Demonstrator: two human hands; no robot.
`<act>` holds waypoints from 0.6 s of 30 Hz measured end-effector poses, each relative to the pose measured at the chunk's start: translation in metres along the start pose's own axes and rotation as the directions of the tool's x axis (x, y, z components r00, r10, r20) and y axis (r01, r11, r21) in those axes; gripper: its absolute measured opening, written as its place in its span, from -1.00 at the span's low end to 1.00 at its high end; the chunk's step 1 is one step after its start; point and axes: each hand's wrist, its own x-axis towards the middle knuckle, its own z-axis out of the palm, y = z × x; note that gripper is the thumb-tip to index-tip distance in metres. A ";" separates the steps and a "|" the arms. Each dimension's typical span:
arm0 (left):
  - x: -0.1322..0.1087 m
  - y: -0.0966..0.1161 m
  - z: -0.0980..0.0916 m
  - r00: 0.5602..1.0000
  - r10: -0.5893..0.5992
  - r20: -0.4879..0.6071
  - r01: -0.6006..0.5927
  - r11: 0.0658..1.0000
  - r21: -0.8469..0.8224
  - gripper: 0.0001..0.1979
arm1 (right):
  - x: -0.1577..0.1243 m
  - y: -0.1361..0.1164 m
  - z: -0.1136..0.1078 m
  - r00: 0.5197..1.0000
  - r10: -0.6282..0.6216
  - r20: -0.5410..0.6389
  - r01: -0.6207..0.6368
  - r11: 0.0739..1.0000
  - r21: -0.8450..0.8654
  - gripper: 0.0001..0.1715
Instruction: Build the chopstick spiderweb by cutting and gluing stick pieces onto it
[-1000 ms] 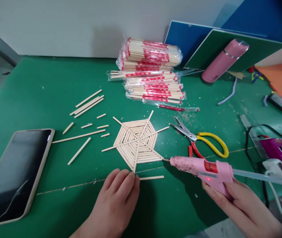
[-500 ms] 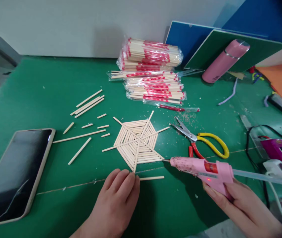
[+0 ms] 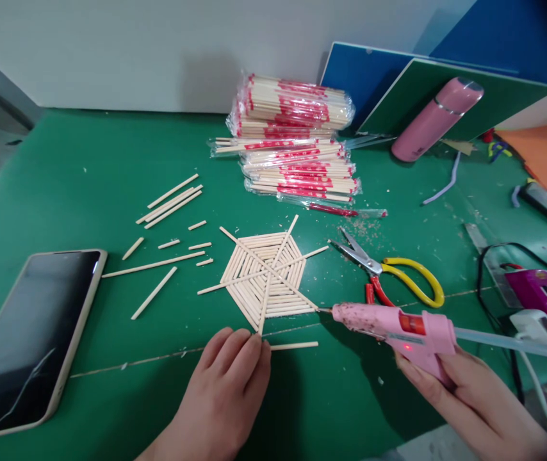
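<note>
A flat six-sided web of pale chopsticks [image 3: 264, 272] lies on the green table, its crossed spokes sticking out past the rows. My left hand [image 3: 228, 387] is closed at the web's near edge, fingers pressed together around one end of a loose chopstick [image 3: 297, 346]. That hand's fingertips are partly hidden, and they meet the lower spoke's tip. In my right hand [image 3: 470, 394] is a pink hot glue gun [image 3: 393, 323] with its red light on and a clear glue stick [image 3: 508, 340] in its back. The nozzle is at the web's right-hand corner.
Scissors [image 3: 374, 266] with yellow and red handles lie open behind the glue gun. Cut chopstick pieces [image 3: 153, 292] and a phone [image 3: 31, 339] are on the left. Wrapped chopsticks [image 3: 297, 141] are piled at the back, beside a pink flask [image 3: 437, 121]. A cord and white plug [image 3: 535, 326] sit right.
The glue gun has shifted very slightly to the right, its nozzle still by the same corner. My left hand and the web are practically unmoved.
</note>
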 end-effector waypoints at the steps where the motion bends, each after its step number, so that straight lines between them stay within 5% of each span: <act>1: 0.000 0.000 0.000 1.000 0.000 0.002 0.000 1.000 0.001 -0.67 | 0.000 0.000 0.000 1.000 -0.010 -0.001 0.010 1.000 0.008 -0.82; 13: 0.003 0.000 0.002 0.999 0.003 -0.043 -0.001 0.999 0.041 -0.68 | 0.014 0.001 0.001 0.999 0.041 0.030 -0.046 0.985 0.166 -0.84; 18: 0.006 0.001 0.002 0.997 0.010 -0.081 -0.004 0.997 0.075 -0.71 | 0.022 0.009 -0.007 0.963 0.227 -0.146 -0.144 0.890 0.432 -0.78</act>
